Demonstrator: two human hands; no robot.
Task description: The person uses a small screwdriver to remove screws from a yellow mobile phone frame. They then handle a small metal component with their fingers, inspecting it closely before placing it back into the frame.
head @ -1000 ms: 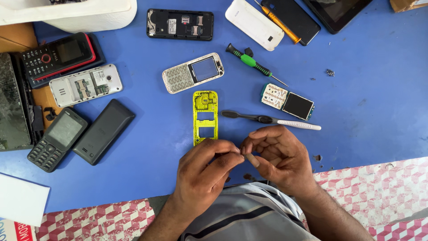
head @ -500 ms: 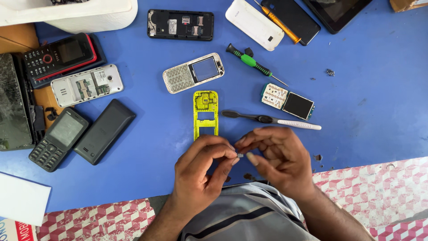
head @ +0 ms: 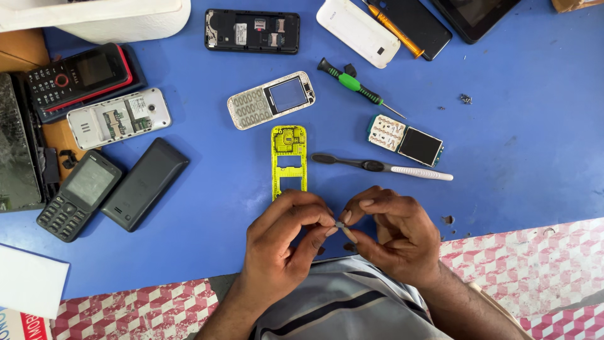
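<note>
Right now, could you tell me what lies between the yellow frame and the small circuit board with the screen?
In the head view, only the toothbrush's dark handle end, on bare blue table.

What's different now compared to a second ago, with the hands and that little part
Barely anything. The left hand and right hand still pinch the tiny grey part between their fingertips, which have shifted only slightly. Nothing was picked up or let go. The yellow phone frame, brush and screwdriver lie where they did.

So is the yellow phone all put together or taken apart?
Taken apart: the yellow phone frame lies bare on the blue table, with see-through holes and no screen or keys.
</note>
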